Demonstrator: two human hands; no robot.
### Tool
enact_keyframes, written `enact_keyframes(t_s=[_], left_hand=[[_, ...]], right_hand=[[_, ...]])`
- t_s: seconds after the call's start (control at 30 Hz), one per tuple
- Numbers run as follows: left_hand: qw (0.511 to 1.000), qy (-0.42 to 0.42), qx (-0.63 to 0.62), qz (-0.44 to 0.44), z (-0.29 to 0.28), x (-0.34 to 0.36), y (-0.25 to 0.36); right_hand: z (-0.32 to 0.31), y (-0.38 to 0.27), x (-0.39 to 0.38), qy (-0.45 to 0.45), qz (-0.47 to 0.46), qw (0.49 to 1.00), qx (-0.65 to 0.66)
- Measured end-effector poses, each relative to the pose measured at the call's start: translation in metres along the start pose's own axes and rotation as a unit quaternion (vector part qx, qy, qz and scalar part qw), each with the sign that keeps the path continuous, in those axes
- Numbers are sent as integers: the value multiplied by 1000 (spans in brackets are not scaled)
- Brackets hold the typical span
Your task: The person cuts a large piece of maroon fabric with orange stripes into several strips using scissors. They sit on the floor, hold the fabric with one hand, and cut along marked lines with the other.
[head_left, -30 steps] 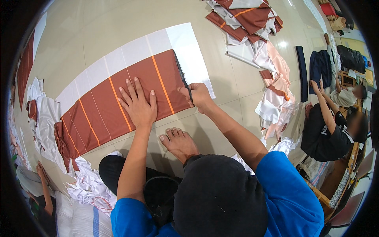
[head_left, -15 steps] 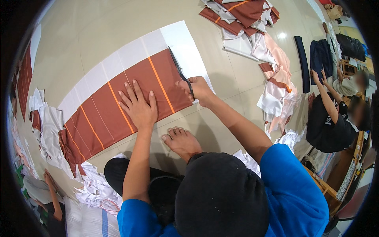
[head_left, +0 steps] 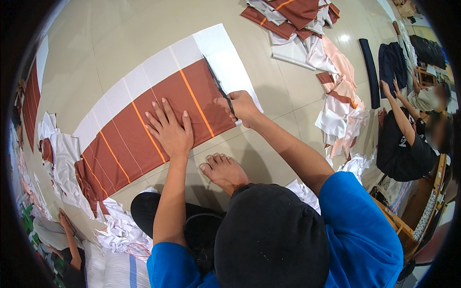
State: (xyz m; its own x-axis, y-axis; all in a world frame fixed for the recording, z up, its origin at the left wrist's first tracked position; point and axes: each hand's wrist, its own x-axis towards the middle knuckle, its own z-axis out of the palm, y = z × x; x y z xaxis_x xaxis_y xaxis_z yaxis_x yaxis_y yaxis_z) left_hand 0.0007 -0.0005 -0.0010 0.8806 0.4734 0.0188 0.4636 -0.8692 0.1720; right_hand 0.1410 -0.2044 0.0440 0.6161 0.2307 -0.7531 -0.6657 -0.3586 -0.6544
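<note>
My left hand lies flat on the brown cloth, fingers spread wide and palm down, pressing it to the tiled floor. The cloth is a long rust-brown strip with thin orange stripes running across it, and it lies on a longer band of white paper that shows along its far edge and beyond its right end. My right hand is closed around the handles of a pair of black scissors, whose blades point away from me along the right edge of the brown cloth, where it meets the white paper. I cannot tell whether the blades are parted. My bare foot rests on the floor just below the cloth, between my two forearms. At the cloth's left end, crumpled white scraps are piled up against it. Farther off, at the top right, lies a heap of brown, white and pink fabric pieces. To my right another person in a black shirt sits on the floor, well apart from my cloth.
</note>
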Motion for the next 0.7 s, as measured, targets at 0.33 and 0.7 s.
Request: enact_keyframes(t_s=[0.33,0.7], left_hand=[[1000,5,0,0,-1,1,1],[1000,6,-8,-1,-1,0,2]], right_hand=[[0,0,-1,-1,-1,1000,4],[2,-9,10,-8,-25,999,18]])
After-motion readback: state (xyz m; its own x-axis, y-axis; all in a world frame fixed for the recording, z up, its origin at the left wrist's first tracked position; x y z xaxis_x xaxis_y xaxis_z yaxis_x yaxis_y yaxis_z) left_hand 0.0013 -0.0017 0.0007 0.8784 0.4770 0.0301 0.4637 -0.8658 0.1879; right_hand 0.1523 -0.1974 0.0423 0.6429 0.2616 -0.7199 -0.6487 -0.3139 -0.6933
